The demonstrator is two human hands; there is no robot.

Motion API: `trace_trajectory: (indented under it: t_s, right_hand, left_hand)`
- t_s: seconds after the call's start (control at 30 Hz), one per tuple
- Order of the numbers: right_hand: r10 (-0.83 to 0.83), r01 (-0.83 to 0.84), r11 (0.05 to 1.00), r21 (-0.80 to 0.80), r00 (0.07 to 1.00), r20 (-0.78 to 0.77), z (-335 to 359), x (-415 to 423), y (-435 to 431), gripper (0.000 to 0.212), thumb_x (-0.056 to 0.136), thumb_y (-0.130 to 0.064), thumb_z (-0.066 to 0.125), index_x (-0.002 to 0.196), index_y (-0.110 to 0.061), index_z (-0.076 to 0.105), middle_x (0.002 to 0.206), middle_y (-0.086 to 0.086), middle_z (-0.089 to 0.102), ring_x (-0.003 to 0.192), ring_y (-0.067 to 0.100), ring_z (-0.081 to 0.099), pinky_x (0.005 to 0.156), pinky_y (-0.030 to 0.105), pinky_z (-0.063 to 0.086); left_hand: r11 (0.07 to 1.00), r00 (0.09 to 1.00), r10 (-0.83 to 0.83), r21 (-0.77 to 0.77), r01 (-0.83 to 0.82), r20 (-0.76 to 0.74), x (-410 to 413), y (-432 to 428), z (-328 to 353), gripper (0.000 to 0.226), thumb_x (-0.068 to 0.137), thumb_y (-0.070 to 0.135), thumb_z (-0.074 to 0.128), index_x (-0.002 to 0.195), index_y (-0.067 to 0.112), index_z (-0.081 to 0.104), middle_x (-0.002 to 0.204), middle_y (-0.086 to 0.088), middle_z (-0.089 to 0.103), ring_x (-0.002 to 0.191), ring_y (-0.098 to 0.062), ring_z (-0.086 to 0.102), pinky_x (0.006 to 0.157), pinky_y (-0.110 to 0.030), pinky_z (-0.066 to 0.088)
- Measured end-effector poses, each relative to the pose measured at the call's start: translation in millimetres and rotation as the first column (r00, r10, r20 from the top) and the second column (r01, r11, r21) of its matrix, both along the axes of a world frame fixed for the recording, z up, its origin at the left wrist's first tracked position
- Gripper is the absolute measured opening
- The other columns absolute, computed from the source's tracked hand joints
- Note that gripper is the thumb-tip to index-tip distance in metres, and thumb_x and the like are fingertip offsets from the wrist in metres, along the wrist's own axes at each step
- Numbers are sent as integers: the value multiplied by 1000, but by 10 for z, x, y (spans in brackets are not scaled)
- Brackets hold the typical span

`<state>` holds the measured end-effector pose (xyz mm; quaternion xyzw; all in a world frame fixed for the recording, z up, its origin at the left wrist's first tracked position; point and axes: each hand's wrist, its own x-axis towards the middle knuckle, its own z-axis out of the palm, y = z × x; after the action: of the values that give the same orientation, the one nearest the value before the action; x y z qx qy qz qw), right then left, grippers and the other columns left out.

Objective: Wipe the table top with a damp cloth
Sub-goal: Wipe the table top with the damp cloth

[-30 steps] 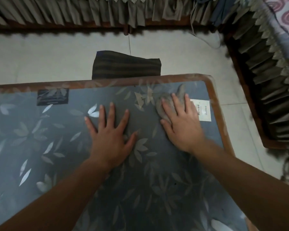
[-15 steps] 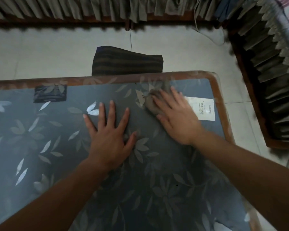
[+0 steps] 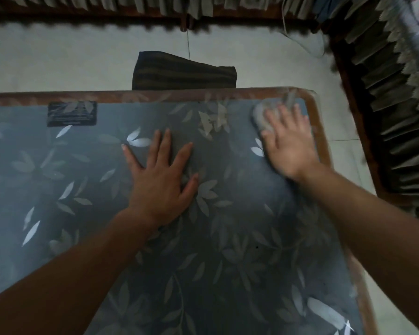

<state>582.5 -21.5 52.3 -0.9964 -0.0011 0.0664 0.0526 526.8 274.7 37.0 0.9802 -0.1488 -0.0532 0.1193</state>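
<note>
The table top (image 3: 58, 165) is dark grey-blue glass with a pale leaf pattern and a brown wooden rim. A grey damp cloth (image 3: 261, 117) lies at the far right corner, mostly under my right hand (image 3: 288, 143), which presses flat on it with fingers spread and looks motion-blurred. My left hand (image 3: 160, 175) rests flat on the middle of the table, fingers apart, holding nothing.
A dark label (image 3: 72, 114) sits under the glass at the far left. A dark striped mat (image 3: 182, 74) lies on the tiled floor beyond the table. Sofas with pleated grey skirts (image 3: 397, 117) line the right side and the back.
My right hand has slid the cloth from the table's middle-right toward the far right corner, now covering the white label. My left hand has stayed in place.
</note>
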Motion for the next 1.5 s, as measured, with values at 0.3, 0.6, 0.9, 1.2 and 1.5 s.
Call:
trace_trajectory:
  t_s: [0.3,0.6,0.9,1.2,1.5]
  right_hand:
    - [287,-286,957,42,958,-17,8,-755,378,59,102,-53,22,157,-31,19,167,3,18,154,33,2,124,54,3]
    - [-77,77,997,7,996,54,-40,-664,412,60,103,-51,23,158,-31,16,168,6,13,154,36,0,124,55,1]
    - [-198,198,977,72,980,-11,-3,-573,147,59,104,-48,25,159,-29,17,169,4,9,154,33,-5,124,52,-2]
    - [420,-420,908,5,907,-31,12,-1609,642,59,100,-45,33,156,-30,24,166,5,21,153,38,10,122,59,11]
    - [181,-182,983,10,981,65,-71,-1417,764,60,99,-48,29,156,-31,24,167,5,20,153,40,7,123,59,6]
  left_hand:
    - [998,998,-44,48,42,34,-11,16,-9,64,94,67,27,150,38,38,167,-13,19,156,-33,7,108,-83,2]
    - [999,999,-39,4,39,32,-30,22,7,66,92,65,29,151,38,38,167,-13,18,156,-33,6,109,-82,-1]
    - [995,998,-60,-83,62,23,-85,47,78,61,91,56,38,142,26,52,158,-16,35,150,-33,26,114,-77,2]
    - [996,996,-86,-34,86,1,-918,44,173,62,93,50,36,146,22,51,162,-16,33,153,-36,22,117,-71,9]
    - [991,990,-130,29,132,-57,-1001,82,108,69,94,47,30,159,23,29,169,-13,15,157,-33,4,118,-70,4]
